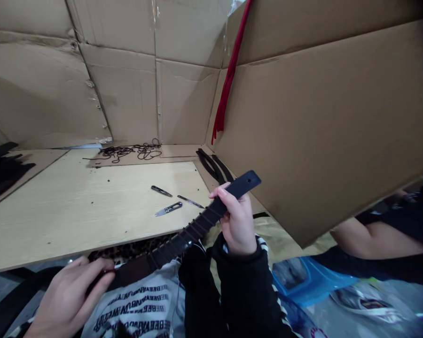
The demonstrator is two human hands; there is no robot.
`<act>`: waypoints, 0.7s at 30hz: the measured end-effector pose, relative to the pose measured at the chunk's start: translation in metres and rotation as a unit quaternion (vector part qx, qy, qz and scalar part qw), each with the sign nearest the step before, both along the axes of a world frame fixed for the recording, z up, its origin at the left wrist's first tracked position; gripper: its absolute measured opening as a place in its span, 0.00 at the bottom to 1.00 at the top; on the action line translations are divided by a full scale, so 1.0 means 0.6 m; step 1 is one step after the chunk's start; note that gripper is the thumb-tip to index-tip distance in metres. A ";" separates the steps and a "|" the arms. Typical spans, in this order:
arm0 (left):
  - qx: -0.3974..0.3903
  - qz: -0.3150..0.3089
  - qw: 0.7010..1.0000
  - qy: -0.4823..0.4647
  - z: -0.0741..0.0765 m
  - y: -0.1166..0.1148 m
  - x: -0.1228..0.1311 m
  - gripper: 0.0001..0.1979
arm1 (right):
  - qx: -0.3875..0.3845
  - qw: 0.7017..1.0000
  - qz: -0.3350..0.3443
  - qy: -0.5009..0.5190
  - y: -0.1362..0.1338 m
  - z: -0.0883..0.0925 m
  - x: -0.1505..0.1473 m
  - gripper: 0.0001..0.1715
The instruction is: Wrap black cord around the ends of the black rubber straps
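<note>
A long dark strap [169, 246] with dark cord wound in spaced turns round its middle slants across the front of my body. Its flat upper end has a small hole. My right hand [238, 216] grips it just below that end, thumb on top. At the lower left, my left hand [72, 293] is closed round the other part of the strap; its fingertips are partly hidden. On the board beyond lie two thread snips [161, 190] [169, 209] and a slim pointed tool [190, 202].
Tangled dark cord [130, 151] lies at the back of the wooden board [74, 202]. Dark strips [215, 166] rest by the cardboard wall [320, 126], where red strips [229, 84] hang. More dark pieces [7, 173] lie far left. Another person's arm [373, 237] and a blue plastic bag [313, 277] are at right.
</note>
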State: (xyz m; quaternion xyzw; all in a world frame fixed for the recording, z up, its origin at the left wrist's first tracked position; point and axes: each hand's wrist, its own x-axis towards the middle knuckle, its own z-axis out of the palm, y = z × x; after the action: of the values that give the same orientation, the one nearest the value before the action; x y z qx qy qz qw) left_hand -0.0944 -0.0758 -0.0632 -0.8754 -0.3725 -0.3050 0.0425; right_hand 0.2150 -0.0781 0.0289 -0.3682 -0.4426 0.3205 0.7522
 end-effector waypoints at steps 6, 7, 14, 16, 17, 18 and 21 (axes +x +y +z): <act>0.065 -0.006 0.997 -0.040 0.003 0.001 0.012 0.21 | -0.060 0.994 0.058 0.073 -0.007 0.006 -0.001 0.09; 0.083 0.000 0.996 -0.042 0.006 0.001 0.015 0.19 | -0.059 0.993 0.068 0.080 -0.007 0.006 0.001 0.10; 0.020 0.078 0.993 -0.086 -0.003 0.002 0.018 0.14 | -0.045 0.996 0.035 0.068 -0.003 0.007 -0.005 0.13; -0.009 0.072 0.994 -0.079 -0.011 0.004 0.018 0.19 | -0.047 0.997 0.005 0.060 -0.002 0.011 -0.008 0.10; -0.002 0.071 0.995 -0.074 -0.012 0.005 0.020 0.21 | -0.054 0.997 0.003 0.061 -0.002 0.012 -0.009 0.09; 0.013 0.073 0.995 -0.065 -0.011 0.006 0.021 0.22 | -0.062 0.996 0.006 0.062 -0.002 0.012 -0.009 0.09; 0.069 0.110 0.991 -0.008 0.000 0.007 0.024 0.16 | -0.060 0.997 0.012 0.047 0.000 0.008 -0.005 0.11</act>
State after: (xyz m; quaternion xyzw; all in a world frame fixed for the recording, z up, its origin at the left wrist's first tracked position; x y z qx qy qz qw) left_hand -0.0802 -0.0714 -0.0630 -0.8215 -0.4449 -0.3307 0.1334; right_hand 0.2118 -0.0780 0.0339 -0.3914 -0.3909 0.3729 0.7449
